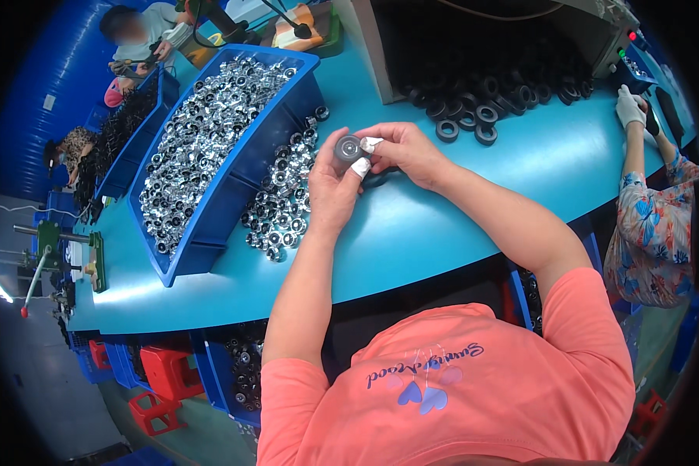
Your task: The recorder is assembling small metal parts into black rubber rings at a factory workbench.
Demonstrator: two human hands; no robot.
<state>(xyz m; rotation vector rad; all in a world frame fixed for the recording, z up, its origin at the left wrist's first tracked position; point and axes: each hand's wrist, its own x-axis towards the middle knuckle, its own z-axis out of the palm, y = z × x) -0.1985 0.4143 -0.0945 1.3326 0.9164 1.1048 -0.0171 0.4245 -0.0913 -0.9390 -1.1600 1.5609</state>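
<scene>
A small wheel (350, 148) with a dark rubber tyre and a silvery hub is held between my two hands above the table. My left hand (330, 185) is closed around its left and lower side. My right hand (412, 154) pinches it from the right. White wrapping covers a digit on each hand, both against the wheel. Just below my right fingers a black ring (379, 179) shows in part; whether they touch it I cannot tell. Left of my hands, loose metal hubs (279, 203) are heaped on the table.
A long blue bin (233, 198) full of silvery hubs stands at the left. Black rubber rings (485, 115) spill from a dark box-like opening at the back. A co-worker's gloved hand (630, 109) is at the far right. A green hand press (50, 241) stands at the left edge.
</scene>
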